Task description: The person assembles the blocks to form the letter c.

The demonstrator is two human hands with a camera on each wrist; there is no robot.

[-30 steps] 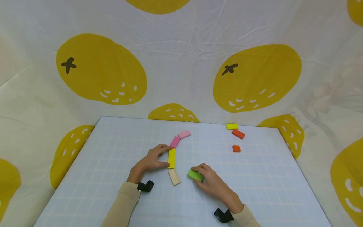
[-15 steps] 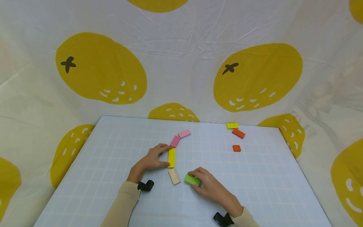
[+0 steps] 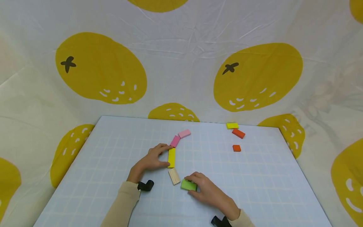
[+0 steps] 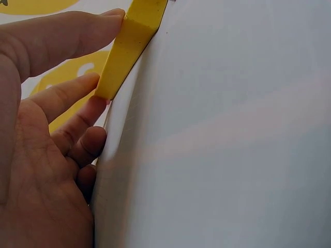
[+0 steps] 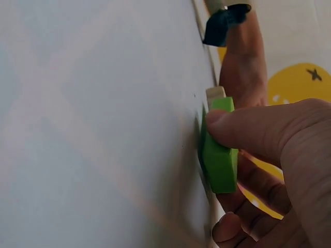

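Observation:
My left hand [image 3: 151,158] holds a long yellow block [image 3: 171,157] between thumb and fingers, in line with the others on the table. Beyond it lie a dark pink block [image 3: 175,141] and a light pink block [image 3: 184,133], bending off to the right. Nearer me, a plain wood block [image 3: 174,176] lies tilted by the yellow block's near end. My right hand [image 3: 208,190] pinches a green block [image 3: 188,185] just right of the wood block's near end. In the right wrist view the thumb presses one face of the green block [image 5: 222,160], with fingers on its other side.
Toward the table's back right lie a small yellow block [image 3: 232,126], an orange-red block [image 3: 238,133] and a shorter orange-red block [image 3: 236,148]. The pale checked table [image 3: 269,176] meets a cloth with a yellow fruit print [image 3: 258,77] at its back edge.
My right hand has moved left and toward me with the green block, bringing it close to the wood block. My left hand stays in place on the yellow block.

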